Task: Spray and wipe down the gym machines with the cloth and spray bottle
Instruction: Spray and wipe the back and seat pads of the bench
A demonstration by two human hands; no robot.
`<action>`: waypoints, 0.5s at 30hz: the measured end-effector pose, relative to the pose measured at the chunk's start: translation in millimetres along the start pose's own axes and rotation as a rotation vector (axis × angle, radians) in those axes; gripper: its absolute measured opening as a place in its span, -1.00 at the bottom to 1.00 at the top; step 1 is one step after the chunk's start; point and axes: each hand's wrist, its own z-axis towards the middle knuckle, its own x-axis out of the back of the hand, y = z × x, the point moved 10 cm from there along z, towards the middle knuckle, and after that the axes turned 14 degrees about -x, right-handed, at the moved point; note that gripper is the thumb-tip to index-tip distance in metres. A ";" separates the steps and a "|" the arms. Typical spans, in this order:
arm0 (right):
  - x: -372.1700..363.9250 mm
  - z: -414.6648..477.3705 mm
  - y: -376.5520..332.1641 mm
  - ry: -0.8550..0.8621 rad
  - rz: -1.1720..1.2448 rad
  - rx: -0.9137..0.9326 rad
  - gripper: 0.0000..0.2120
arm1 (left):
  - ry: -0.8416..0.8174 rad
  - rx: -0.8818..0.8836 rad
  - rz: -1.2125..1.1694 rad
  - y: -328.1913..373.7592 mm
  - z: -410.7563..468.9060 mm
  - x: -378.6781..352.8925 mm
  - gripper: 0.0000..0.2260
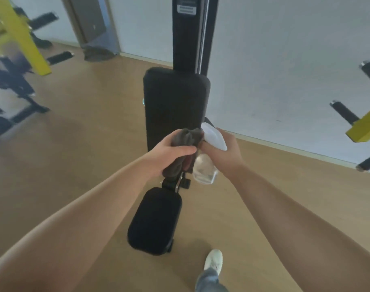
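A black padded bench stands in front of me, with a long back pad and a short seat pad nearer to me. Above the joint between the pads, my left hand grips a bunched dark grey cloth. My right hand holds a clear spray bottle with a white spray head; the bottle hangs below the hand. The two hands touch each other, and the cloth lies against the spray head.
A black upright column rises behind the bench against the white wall. A yellow-framed machine with black handles stands at the left; another yellow bar with black pegs juts in at the right. My white shoe is on the wooden floor.
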 end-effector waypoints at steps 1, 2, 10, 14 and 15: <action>-7.5 -6.4 -1.7 0.016 0.015 0.004 -0.89 | 0.004 0.009 0.031 -3.1 -9.8 7.7 -0.63; -10.9 -9.9 -2.3 0.037 0.030 0.002 -0.90 | 0.025 0.025 0.042 -6.0 -15.3 13.9 -0.64; -48.4 6.1 -6.3 0.050 0.037 -0.052 -0.82 | 0.411 0.175 -0.208 -26.2 -37.0 86.2 -0.81; -51.3 35.1 -6.3 0.123 -0.009 -0.111 -0.89 | 0.517 0.212 -0.238 -30.3 -23.9 114.4 -0.85; -53.0 40.6 -4.8 0.134 -0.043 -0.123 -0.86 | 0.537 0.226 -0.239 -30.8 -18.8 120.3 -0.87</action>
